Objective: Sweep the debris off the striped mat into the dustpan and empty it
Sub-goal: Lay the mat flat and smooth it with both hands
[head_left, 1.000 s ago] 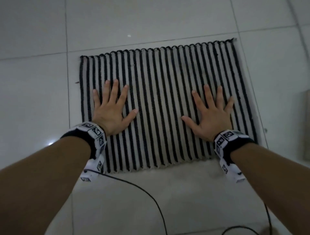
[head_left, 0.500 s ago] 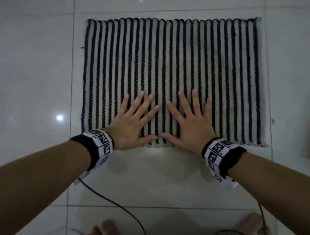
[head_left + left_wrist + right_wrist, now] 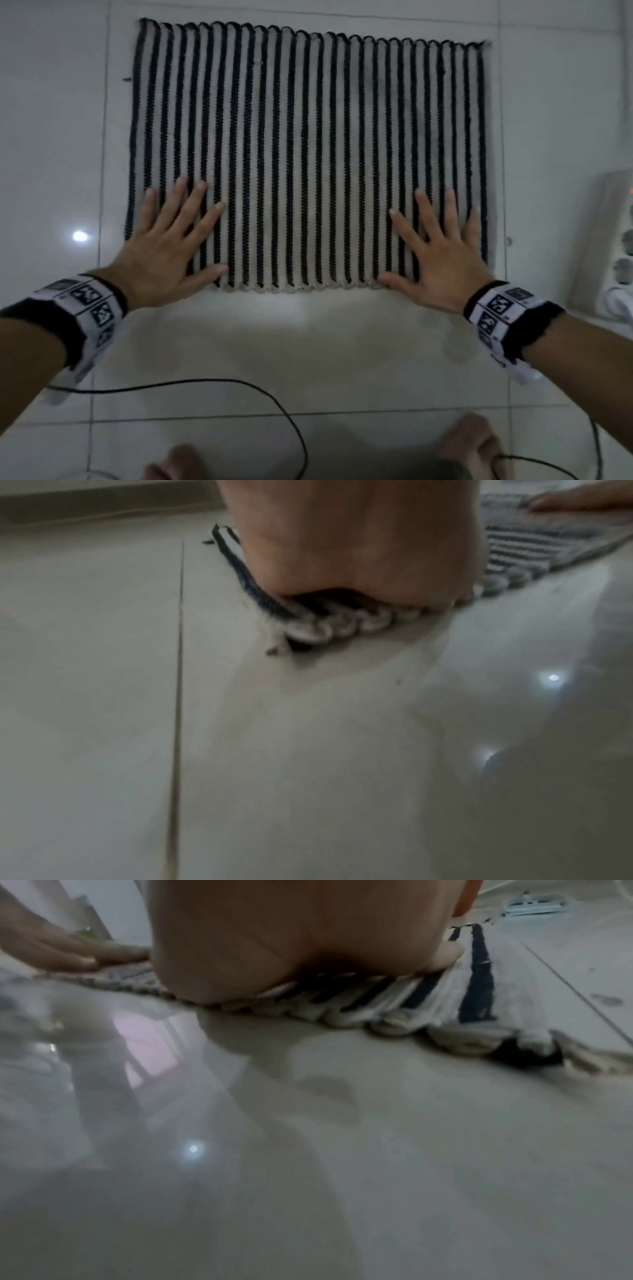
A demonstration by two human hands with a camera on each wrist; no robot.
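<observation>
The striped mat (image 3: pixel 308 154) lies flat on the pale tiled floor (image 3: pixel 308 349), its looped fringe along the near edge. The left hand (image 3: pixel 164 253) presses its near left corner, fingers straight and spread wide, holding nothing. The right hand (image 3: pixel 442 260) presses the near right corner the same way. A black cable (image 3: pixel 274 401) trails across the near tiles; a white power strip (image 3: pixel 616 260) sits at the far right.
</observation>
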